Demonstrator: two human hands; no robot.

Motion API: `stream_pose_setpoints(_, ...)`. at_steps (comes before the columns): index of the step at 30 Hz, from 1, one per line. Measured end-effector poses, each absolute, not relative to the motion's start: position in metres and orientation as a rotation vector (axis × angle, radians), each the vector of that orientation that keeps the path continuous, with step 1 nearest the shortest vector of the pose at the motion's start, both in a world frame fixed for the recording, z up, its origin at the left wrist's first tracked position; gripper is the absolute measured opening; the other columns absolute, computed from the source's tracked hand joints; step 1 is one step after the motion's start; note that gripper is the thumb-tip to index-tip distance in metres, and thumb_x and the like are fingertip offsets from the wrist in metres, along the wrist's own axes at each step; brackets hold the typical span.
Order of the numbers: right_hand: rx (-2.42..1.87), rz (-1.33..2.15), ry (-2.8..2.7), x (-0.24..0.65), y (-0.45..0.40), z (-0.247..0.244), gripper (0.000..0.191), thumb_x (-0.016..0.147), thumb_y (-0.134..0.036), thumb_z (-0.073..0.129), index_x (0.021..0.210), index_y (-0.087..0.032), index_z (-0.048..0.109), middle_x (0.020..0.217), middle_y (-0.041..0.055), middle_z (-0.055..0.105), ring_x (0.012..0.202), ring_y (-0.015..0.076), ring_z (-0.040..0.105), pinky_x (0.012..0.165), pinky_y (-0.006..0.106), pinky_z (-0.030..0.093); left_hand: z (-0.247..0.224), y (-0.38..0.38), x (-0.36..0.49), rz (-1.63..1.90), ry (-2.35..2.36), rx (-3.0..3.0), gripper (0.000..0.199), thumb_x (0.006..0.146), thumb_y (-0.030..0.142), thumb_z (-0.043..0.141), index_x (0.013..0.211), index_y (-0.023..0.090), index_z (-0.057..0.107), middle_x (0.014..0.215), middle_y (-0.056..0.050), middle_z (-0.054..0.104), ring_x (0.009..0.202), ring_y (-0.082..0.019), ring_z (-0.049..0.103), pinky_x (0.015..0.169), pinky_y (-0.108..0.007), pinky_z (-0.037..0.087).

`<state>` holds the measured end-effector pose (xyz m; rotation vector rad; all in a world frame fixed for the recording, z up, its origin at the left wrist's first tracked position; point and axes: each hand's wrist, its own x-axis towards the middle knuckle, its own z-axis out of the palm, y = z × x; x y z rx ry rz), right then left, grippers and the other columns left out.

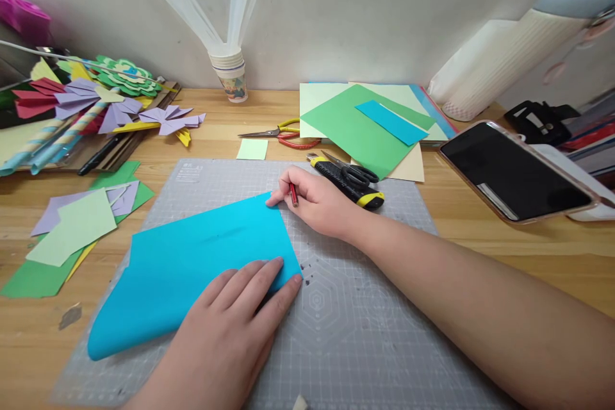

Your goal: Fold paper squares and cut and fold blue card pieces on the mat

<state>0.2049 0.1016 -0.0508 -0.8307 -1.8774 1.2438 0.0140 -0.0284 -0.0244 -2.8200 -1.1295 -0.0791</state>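
Right hand (312,202) curled around a red pencil (293,195), fingertips at the far right corner of bent-over blue paper (206,246), left hand (235,317) loosely spread on its near right corner, paper across left half of gray cutting mat (355,339), utility knife (334,175) by far edge

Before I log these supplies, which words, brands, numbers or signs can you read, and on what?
Nothing is legible.
Mat: corner print, too small.
Cutter: handle marks, too blurred.
Cups: printed picture, no readable words.
Blue paper: no text seen.
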Motion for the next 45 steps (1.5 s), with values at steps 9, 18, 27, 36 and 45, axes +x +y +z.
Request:
stream_pose_setpoints(9,-0.713,0.750,-2.262,0.215,0.093,-0.027,0.026,0.068,-0.001,0.046,0.070,-0.024,0.035,0.079,-0.0004,0.069,0.086,0.0216,0.065,0.082,0.035,0.042,-0.024,-0.028,0.015,-0.092,-1.143,-2.826,0.048,0.088,0.020,0.047,0.135,0.028,0.049,0.132,-0.006,0.058,0.109,-0.026,0.058,0.088,-0.041,0.045)
stream_pose_setpoints(18,-0.734,0.705,-2.342,0.213,0.096,-0.029,0.030,0.064,0.003,0.044,0.069,-0.024,0.032,0.074,-0.0021,0.071,0.075,0.0185,0.064,0.085,0.035,0.040,-0.024,-0.029,0.014,-0.088,-1.140,-2.823,0.047,0.087,0.020,0.047,0.134,0.028,0.050,0.133,-0.007,0.058,0.109,-0.027,0.059,0.086,-0.042,0.047)
stream_pose_setpoints(27,-0.831,0.836,-2.320,0.215,0.093,-0.028,0.028,0.070,0.002,0.045,0.069,-0.023,0.033,0.077,0.0003,0.062,0.083,0.0197,0.066,0.066,0.026,0.040,-0.024,-0.028,0.015,-0.079,-1.113,-2.830,0.045,0.088,0.021,0.047,0.132,0.026,0.052,0.137,-0.007,0.055,0.111,-0.027,0.059,0.086,-0.043,0.047)
stream_pose_setpoints(36,-0.826,0.824,-2.319,0.215,0.093,-0.029,0.028,0.070,0.002,0.045,0.069,-0.023,0.033,0.075,0.0000,0.060,0.083,0.0195,0.066,0.065,0.025,0.039,-0.024,-0.029,0.013,-0.029,-1.111,-2.839,0.046,0.086,0.019,0.049,0.132,0.027,0.051,0.139,-0.007,0.054,0.113,-0.029,0.059,0.085,-0.044,0.047)
stream_pose_setpoints(45,-0.819,0.804,-2.330,0.214,0.092,-0.028,0.029,0.069,0.003,0.045,0.069,-0.023,0.032,0.075,0.0009,0.061,0.083,0.0201,0.065,0.064,0.026,0.040,-0.023,-0.029,0.018,0.025,-1.099,-2.801,0.057,0.082,0.015,0.048,0.137,0.029,0.046,0.141,-0.007,0.052,0.112,-0.029,0.058,0.085,-0.044,0.044)
